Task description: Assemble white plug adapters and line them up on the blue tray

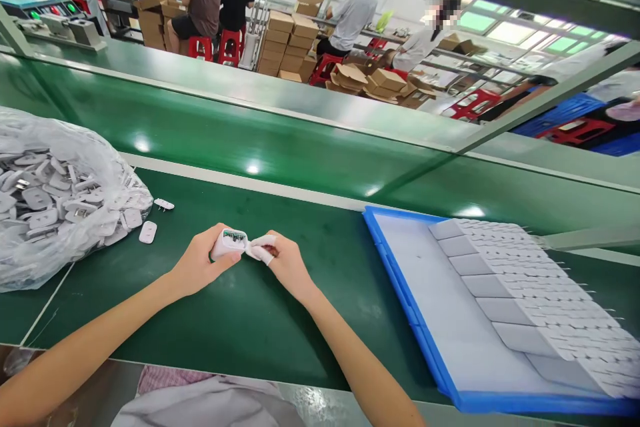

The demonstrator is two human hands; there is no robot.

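My left hand (pixel 197 265) grips a small white charger housing (pixel 229 242) whose open end shows a green circuit board. My right hand (pixel 285 261), with white finger cots on its fingertips, pinches the right end of the same housing. Both hands hover just above the green work surface (pixel 250 320). A clear plastic bag (pixel 55 207) full of several white plug covers lies to the left. Two loose white covers, one (pixel 148 232) and another (pixel 164 204), rest beside the bag.
A blue tray (pixel 400 267) at the right holds rows of several finished white parts (pixel 540 280). A green conveyor belt (pixel 240 140) runs beyond the work surface. Seated people, red stools and stacked cardboard boxes (pixel 285 43) fill the background.
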